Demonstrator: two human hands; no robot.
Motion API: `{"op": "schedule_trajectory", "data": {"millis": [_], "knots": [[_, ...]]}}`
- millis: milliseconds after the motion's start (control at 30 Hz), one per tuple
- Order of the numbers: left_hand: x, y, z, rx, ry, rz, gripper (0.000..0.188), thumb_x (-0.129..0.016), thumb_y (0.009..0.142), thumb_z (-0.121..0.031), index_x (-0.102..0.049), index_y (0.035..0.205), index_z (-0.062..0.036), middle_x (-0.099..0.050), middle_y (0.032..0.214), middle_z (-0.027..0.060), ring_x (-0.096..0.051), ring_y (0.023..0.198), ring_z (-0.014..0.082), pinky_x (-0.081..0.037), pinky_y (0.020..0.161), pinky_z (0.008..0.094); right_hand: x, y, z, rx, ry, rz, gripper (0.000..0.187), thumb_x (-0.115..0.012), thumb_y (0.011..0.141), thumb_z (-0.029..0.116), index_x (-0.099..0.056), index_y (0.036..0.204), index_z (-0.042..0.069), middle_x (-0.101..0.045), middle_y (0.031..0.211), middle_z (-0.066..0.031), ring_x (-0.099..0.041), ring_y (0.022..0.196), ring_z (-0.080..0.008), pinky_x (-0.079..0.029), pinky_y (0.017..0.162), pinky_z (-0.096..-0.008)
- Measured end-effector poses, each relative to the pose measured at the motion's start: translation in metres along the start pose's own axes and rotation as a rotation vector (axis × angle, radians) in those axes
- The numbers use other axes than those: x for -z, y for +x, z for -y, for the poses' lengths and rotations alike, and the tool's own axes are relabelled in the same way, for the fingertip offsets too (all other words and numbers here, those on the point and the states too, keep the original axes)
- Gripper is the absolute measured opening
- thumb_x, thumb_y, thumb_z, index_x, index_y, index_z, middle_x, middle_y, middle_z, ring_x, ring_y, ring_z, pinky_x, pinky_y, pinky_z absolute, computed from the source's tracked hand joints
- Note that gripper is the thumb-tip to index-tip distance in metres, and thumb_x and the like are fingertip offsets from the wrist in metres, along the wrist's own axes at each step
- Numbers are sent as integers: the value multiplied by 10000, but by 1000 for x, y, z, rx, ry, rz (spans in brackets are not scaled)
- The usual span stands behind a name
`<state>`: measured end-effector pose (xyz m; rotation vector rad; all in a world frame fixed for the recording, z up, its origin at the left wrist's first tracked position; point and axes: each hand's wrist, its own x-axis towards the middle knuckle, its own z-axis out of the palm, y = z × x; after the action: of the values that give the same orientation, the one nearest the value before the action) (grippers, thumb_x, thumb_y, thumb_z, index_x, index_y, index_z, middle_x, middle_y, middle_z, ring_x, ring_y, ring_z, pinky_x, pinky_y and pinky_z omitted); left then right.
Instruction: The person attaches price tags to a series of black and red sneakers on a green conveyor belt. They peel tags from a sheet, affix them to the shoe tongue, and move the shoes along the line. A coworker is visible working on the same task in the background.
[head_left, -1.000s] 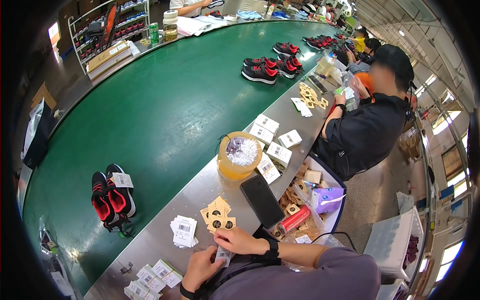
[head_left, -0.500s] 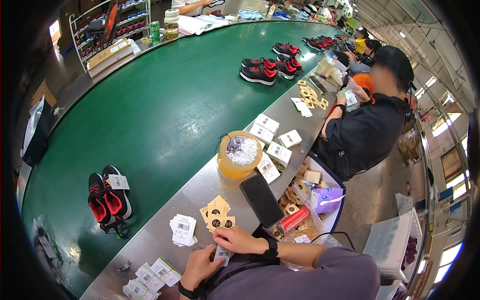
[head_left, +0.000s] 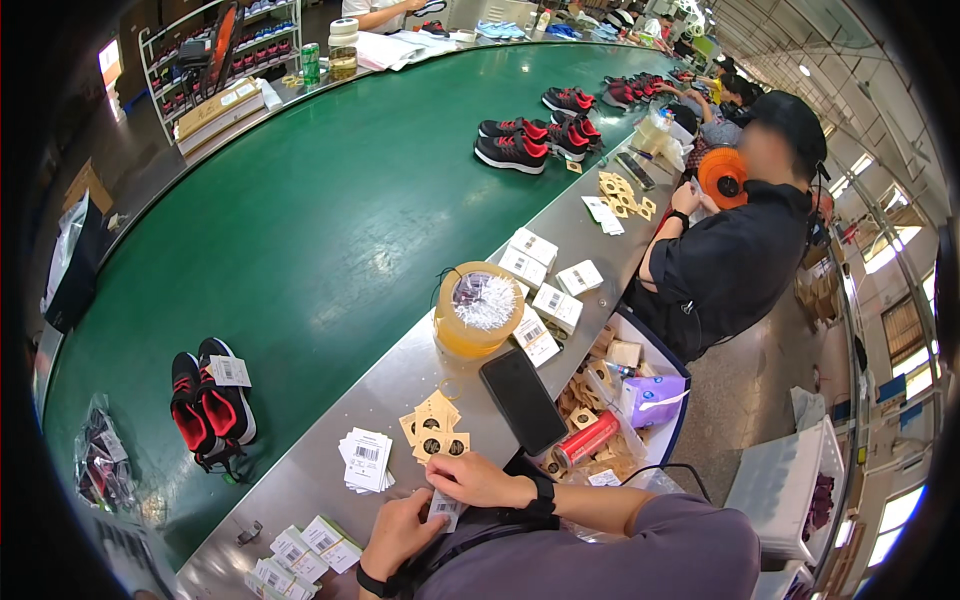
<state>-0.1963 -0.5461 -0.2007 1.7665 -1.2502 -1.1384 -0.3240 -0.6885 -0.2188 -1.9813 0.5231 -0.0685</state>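
White tag point(head_left: 445, 507), one showing, is pinched in the left hand point(head_left: 402, 528). The right hand point(head_left: 480, 482) touches its top; pinching or not, I can't tell. One black phone point(head_left: 523, 400) lies near.

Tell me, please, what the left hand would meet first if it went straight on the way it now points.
Past the small pale tag it holds, the left hand would probably meet the right hand first, though depth is unclear.
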Motion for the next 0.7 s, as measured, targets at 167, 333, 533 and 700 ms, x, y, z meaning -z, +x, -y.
{"op": "schedule_trajectory", "data": {"millis": [167,333,533,700], "knots": [[0,0,-1,9,10,5,333,-743,708,-226,-607,913,-1,-599,646,143,-596,573,287,-456,545,341,0,0,0,2,3,-5,149,-530,884,192,-549,893,44,-617,706,-161,-610,638,-356,-468,571,-422],[2,1,-5,39,1,18,279,-708,717,-228,-570,851,-26,-614,681,146,-611,630,335,-473,569,393,0,0,1,3,10,-11,142,-532,883,185,-550,890,44,-616,704,-161,-610,634,-353,-470,569,-414],[3,1,-7,37,3,17,280,-708,718,-224,-568,855,-24,-620,698,152,-614,646,340,-475,578,394,1,0,2,-2,24,-13,141,-535,880,186,-549,888,45,-616,706,-161,-611,634,-354,-473,568,-413],[2,1,-5,35,-3,22,286,-710,725,-224,-562,864,-23,-621,702,153,-615,652,341,-475,582,395,1,0,2,8,9,-19,141,-537,880,187,-548,887,46,-616,708,-161,-610,639,-357,-474,573,-415]]}}
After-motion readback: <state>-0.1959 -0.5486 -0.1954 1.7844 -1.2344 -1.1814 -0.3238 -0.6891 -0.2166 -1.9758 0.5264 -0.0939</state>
